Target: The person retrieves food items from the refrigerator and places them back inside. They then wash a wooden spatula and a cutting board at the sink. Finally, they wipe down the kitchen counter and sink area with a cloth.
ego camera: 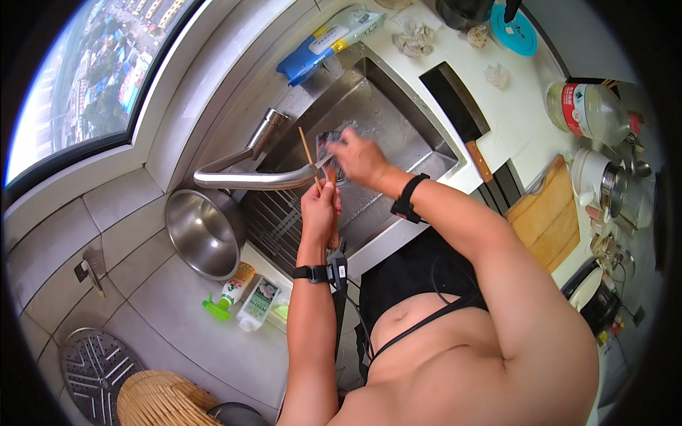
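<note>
Over the sink [415, 183], my left hand [317, 206] is closed around a wooden-handled utensil [333, 234] and a thin wooden chopstick [305, 142]. The utensil's dark, wet head points away from me, below the spout of the steel faucet [256, 180]. A short stream of water runs from the spout onto it. My right hand [365, 160] is at the utensil's head, its fingers blurred by motion. Whether those fingers grip or only rub the head cannot be made out. The head's exact shape is partly hidden.
A cleaver [455, 101] lies along the sink's right edge, near a wooden cutting board [549, 218] and a large oil bottle [591, 113]. Left of the sink are a steel bowl [205, 234], a drying rack [274, 226] and detergent bottles [258, 303]. A wipes pack [330, 42] lies behind.
</note>
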The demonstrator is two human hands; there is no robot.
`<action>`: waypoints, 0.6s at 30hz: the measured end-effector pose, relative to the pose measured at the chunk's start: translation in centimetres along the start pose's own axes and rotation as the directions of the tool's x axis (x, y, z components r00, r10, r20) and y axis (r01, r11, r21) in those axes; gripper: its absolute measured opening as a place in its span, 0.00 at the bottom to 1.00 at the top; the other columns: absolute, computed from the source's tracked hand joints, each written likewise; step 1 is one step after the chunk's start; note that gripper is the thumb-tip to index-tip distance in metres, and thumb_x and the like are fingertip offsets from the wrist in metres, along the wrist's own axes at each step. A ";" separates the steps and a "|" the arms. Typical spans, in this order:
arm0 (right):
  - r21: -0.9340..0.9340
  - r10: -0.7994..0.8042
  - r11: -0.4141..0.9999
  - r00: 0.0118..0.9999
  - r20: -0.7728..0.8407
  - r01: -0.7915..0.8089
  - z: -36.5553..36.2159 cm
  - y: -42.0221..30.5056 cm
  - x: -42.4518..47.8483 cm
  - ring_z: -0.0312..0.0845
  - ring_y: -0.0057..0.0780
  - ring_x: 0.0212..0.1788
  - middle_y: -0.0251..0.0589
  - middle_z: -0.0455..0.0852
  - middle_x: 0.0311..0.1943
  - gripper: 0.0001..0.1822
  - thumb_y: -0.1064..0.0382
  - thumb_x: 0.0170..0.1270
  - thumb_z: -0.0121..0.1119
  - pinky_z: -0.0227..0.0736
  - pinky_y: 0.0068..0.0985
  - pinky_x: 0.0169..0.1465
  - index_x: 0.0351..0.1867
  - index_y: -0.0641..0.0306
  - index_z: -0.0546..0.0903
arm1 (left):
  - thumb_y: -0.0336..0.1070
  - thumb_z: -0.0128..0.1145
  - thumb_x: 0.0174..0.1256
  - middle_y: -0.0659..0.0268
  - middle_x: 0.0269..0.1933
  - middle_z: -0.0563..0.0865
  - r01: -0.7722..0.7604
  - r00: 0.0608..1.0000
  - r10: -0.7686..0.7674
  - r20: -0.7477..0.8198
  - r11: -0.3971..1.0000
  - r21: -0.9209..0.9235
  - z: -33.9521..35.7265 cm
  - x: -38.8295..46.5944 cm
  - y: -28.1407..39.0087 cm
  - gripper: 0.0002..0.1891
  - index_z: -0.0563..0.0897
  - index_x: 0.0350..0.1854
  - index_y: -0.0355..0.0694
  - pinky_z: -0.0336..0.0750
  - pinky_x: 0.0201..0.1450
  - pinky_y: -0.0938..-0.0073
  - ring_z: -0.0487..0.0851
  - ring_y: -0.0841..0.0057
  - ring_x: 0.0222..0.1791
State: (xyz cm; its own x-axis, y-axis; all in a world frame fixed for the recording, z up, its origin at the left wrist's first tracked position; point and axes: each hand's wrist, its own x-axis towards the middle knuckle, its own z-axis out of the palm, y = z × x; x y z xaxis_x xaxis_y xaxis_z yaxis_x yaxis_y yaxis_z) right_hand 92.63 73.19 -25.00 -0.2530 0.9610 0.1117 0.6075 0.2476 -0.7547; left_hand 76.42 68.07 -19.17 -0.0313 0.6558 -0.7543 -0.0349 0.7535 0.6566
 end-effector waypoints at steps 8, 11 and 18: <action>-0.007 -0.017 1.000 1.000 0.022 0.017 -0.1 0.4 0.3 0.87 0.55 0.41 0.52 0.80 0.45 0.11 0.59 0.68 0.60 0.84 0.45 0.42 0.48 0.51 0.89 | 0.38 0.55 0.82 0.70 0.32 0.83 0.021 0.999 -0.023 0.037 0.999 0.049 -0.4 0.7 -0.3 0.10 0.82 0.49 0.36 0.74 0.27 0.80 0.78 0.84 0.24; -0.003 0.001 1.000 0.997 0.072 -0.001 0.7 -0.5 -0.8 0.86 0.57 0.45 0.51 0.81 0.49 0.11 0.59 0.71 0.58 0.84 0.46 0.47 0.47 0.51 0.89 | 0.39 0.54 0.82 0.70 0.33 0.83 0.012 0.991 -0.049 0.125 0.958 0.286 -2.1 1.8 -1.6 0.12 0.83 0.53 0.35 0.74 0.26 0.80 0.78 0.84 0.25; 0.123 0.430 0.903 0.865 -0.260 -0.412 -3.7 4.6 1.3 0.84 0.51 0.48 0.50 0.80 0.50 0.16 0.65 0.64 0.66 0.81 0.41 0.52 0.52 0.45 0.90 | 0.32 0.50 0.81 0.68 0.41 0.83 0.056 0.996 -0.069 0.055 0.975 0.213 0.0 -0.8 -0.8 0.23 0.74 0.76 0.45 0.78 0.27 0.76 0.79 0.83 0.29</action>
State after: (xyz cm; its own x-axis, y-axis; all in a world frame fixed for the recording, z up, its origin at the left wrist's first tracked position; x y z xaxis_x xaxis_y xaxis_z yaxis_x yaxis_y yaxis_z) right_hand 97.85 76.05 -25.89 0.2383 0.9693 -0.0600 0.5602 -0.1876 -0.8068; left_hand 76.47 66.93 -19.07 0.0264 0.6039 -0.7966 0.1774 0.7814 0.5983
